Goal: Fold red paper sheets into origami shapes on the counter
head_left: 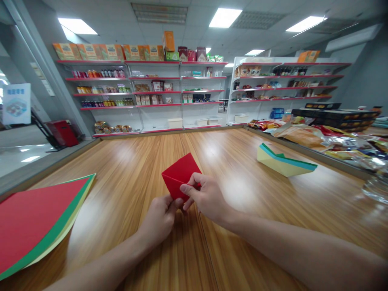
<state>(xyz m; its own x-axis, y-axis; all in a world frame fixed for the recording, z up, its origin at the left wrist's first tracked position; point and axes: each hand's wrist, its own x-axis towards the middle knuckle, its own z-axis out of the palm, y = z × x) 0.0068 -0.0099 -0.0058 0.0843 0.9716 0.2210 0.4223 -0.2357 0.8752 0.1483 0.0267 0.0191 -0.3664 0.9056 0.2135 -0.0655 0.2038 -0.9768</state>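
A folded piece of red paper (pixel 182 170), roughly diamond-shaped with a crease across it, is held up over the middle of the wooden table. My left hand (pixel 162 214) pinches its lower corner between thumb and fingers. On the right side, my right hand (pixel 207 196) grips the same paper, thumb on the near face and the other fingers partly hidden behind it. Farther right on the table stands a folded paper boat (pixel 285 161) in pale yellow, blue and green, apart from both hands.
Sheets of red, green and pale yellow paper (pixel 42 222) lie stacked at the left. Snack packets (pixel 306 135) and black boxes (pixel 333 115) crowd beyond the table's right edge, with a clear glass or plastic item (pixel 376 188) nearer. Stocked shelves (pixel 157 91) stand behind.
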